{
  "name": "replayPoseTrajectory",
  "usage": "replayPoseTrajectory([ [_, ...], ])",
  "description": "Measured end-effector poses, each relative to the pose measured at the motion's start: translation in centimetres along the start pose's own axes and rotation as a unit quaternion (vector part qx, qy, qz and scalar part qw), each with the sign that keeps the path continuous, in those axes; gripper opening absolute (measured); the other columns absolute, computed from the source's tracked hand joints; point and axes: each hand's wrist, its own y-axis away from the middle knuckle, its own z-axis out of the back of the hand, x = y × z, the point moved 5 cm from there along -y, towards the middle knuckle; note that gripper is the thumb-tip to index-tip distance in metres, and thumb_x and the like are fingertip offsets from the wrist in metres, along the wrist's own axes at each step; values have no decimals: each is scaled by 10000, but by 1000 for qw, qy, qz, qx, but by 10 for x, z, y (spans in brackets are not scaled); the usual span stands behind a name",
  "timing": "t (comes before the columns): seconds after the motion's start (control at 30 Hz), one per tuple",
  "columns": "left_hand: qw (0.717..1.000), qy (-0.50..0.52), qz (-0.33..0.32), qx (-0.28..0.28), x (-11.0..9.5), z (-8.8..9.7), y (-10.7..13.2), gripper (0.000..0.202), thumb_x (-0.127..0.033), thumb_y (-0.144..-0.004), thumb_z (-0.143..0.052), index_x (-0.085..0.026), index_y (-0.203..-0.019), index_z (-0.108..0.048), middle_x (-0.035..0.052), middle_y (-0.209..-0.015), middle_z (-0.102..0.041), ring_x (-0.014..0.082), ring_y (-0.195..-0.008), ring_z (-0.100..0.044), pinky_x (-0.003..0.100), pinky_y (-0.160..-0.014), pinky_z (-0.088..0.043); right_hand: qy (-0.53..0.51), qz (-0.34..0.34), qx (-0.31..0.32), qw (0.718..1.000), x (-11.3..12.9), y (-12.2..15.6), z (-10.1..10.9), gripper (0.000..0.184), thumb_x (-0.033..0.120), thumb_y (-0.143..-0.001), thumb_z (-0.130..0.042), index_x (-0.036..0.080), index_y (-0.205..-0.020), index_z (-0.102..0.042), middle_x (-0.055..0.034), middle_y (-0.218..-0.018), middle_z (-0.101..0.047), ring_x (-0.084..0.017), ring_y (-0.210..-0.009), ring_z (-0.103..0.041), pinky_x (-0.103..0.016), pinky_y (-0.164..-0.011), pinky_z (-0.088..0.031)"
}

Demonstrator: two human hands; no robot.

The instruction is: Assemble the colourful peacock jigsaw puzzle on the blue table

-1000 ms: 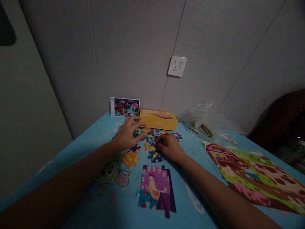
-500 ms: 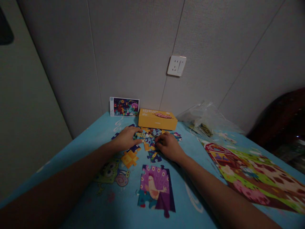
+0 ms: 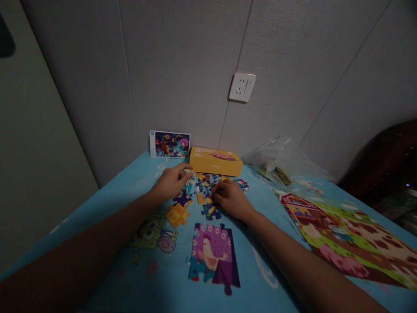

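My left hand is at the left side of a heap of loose puzzle pieces, its thumb and fingers closed on a light-patterned puzzle piece. On the heap's right side lies my right hand, fingers curled down; whatever is under its fingertips is hidden. Nearer to me are a yellow puzzle piece cluster and a dark blue one. A joined section with a purple peacock lies flat between my forearms.
Behind the heap stands a yellow box, with a picture card leaning on the wall beside it. At right are a clear plastic bag with pieces inside and a farm-scene puzzle. A blue patterned cloth covers the table.
My left hand has lifted slightly up and closed its fingers on a puzzle piece, uncovering pieces below it. My right hand has hardly moved.
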Motion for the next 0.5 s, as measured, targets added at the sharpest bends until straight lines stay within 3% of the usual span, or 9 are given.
replayPoseTrajectory([
  [0.07, 999, -44, -1, 22, 4, -5, 0, 376, -436, -879, -453, -207, -1154, -565, -5, -720, -630, 157, -617, -599, 260, -615, -449, 1, 1, -2, 1000, 0, 0, 0, 154, 216, -749, -605, 193, -866, -702, -68, -935, -608, -200, -921, -536, -298, -845, -369],
  [0.13, 994, -93, -24, 51, 6, -12, 1, 391, -442, -845, -511, -198, -1141, -585, 47, -896, -658, 201, -824, -622, 296, -745, -464, 3, 2, -2, 1000, 0, 0, 1, 152, 214, -749, -608, 194, -866, -702, -66, -929, -606, -198, -916, -534, -297, -841, -368],
  [0.2, 988, -129, -48, 77, 6, -17, 2, 380, -435, -826, -540, -196, -1111, -615, 86, -1076, -631, 240, -1015, -578, 338, -884, -435, 2, 3, 2, 1000, 1, 0, 1, 152, 213, -751, -608, 194, -871, -701, -67, -930, -605, -196, -913, -532, -296, -839, -366],
  [0.27, 984, -141, -55, 93, 6, -20, 2, 365, -414, -826, -545, -199, -1110, -624, 92, -1139, -606, 250, -1087, -542, 355, -943, -405, 0, 5, 8, 1000, 1, 0, 0, 158, 214, -755, -610, 192, -883, -700, -69, -940, -605, -196, -923, -530, -297, -846, -362],
  [0.5, 990, -106, -14, 92, 3, -15, 1, 395, -313, -800, -574, -187, -1173, -590, 61, -991, -594, 190, -840, -571, 286, -745, -441, -7, 15, 5, 1000, 1, 0, -1, 149, 210, -752, -613, 187, -870, -701, -67, -924, -608, -195, -909, -527, -298, -835, -360],
])
